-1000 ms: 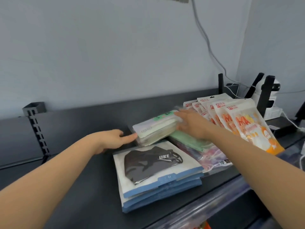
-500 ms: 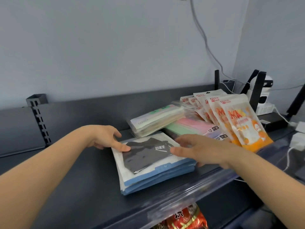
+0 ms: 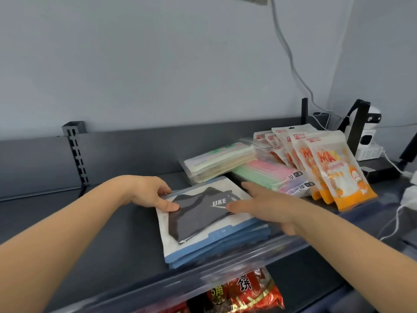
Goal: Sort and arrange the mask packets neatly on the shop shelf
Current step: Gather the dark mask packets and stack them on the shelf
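Item 1: black-mask packet stack (image 3: 203, 224), blue-edged, flat on the shelf (image 3: 90, 233), just behind the clear front lip (image 3: 225, 265), skewed to it.

Item 2: my left hand (image 3: 153, 195) pinches the stack's far-left corner, thumb on top, fingers curled behind. My right hand (image 3: 266, 206) lies flat on its right side, fingers straight and close together.

Change: 1 second ago both hands were at the pale packet bundle (image 3: 218, 161). That bundle now leans released at the back, on the pastel packets (image 3: 266, 175). I judge it placed, and squaring item 1 is the current step.

Edges: pastel packets touch the stack's far-right corner, with the orange packets (image 3: 338, 177) just beyond.

Room: bare shelf lies left of the stack, so any shift should go leftward.
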{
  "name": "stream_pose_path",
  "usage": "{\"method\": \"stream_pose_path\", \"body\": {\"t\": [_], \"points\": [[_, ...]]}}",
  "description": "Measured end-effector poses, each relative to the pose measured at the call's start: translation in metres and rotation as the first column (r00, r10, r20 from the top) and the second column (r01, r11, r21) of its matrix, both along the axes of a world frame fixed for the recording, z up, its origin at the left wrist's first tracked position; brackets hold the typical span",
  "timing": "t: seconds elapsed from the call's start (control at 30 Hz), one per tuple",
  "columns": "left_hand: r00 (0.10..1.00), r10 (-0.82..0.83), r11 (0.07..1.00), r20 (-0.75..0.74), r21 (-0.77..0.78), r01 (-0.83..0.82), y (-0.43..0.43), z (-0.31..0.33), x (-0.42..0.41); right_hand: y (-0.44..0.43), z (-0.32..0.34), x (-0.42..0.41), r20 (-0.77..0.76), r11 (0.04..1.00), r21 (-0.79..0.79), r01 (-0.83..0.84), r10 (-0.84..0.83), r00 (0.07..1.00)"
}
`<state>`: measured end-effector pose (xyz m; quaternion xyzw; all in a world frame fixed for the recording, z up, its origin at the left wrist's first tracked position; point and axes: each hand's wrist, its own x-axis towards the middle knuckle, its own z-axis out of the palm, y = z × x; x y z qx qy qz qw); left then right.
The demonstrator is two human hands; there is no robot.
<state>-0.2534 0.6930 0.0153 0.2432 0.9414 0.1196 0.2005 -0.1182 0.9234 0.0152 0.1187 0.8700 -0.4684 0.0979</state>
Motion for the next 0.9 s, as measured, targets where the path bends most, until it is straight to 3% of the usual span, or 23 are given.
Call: {"method": "stream_pose_path", "body": {"t": [0.1, 0.2, 0.53, 0.57, 0.63, 0.7, 0.73, 0.83, 0.9], "points": [[1.000, 0.014, 0.999, 0.026, 0.043, -0.015, -0.009, -0.002, 0.006, 0.000, 0.001, 0.003, 0.031, 0.966, -0.230, 0.117, -0.113, 0.993], [0.998, 0.052, 0.994, 0.041, 0.092, -0.056, -0.017, -0.005, 0.012, 0.004, -0.004, 0.007, 0.084, 0.838, -0.502, 0.212, -0.197, 0.977], [0.969, 0.238, 0.964, -0.064, 0.137, -0.228, -0.028, -0.008, 0.045, -0.019, 0.002, 0.018, 0.096, 0.829, -0.546, 0.118, -0.079, 0.992], [0.955, 0.295, 0.937, -0.028, 0.204, -0.284, -0.030, -0.006, 0.050, -0.021, 0.003, 0.020, 0.087, 0.817, -0.564, 0.122, -0.088, 0.992], [0.906, 0.372, 0.809, 0.202, 0.408, -0.423, -0.038, 0.002, 0.059, -0.024, 0.007, 0.023, 0.072, 0.782, -0.611, 0.127, -0.106, 0.992], [0.836, 0.307, 0.628, 0.455, 0.563, -0.537, -0.049, 0.012, 0.074, -0.028, 0.009, 0.028, 0.034, 0.763, -0.641, 0.087, -0.084, 0.996], [0.815, 0.279, 0.563, 0.507, 0.601, -0.567, -0.055, 0.014, 0.082, -0.032, 0.010, 0.031, -0.007, 0.763, -0.645, 0.041, -0.060, 0.998], [0.809, 0.213, 0.457, 0.548, 0.676, -0.578, -0.068, 0.018, 0.109, -0.047, 0.012, 0.034, -0.233, 0.791, -0.594, -0.146, 0.005, 0.973], [0.856, 0.162, 0.421, 0.491, 0.750, -0.510, -0.072, 0.021, 0.127, -0.056, 0.011, 0.033, -0.425, 0.839, -0.494, -0.227, -0.005, 0.905]]}}
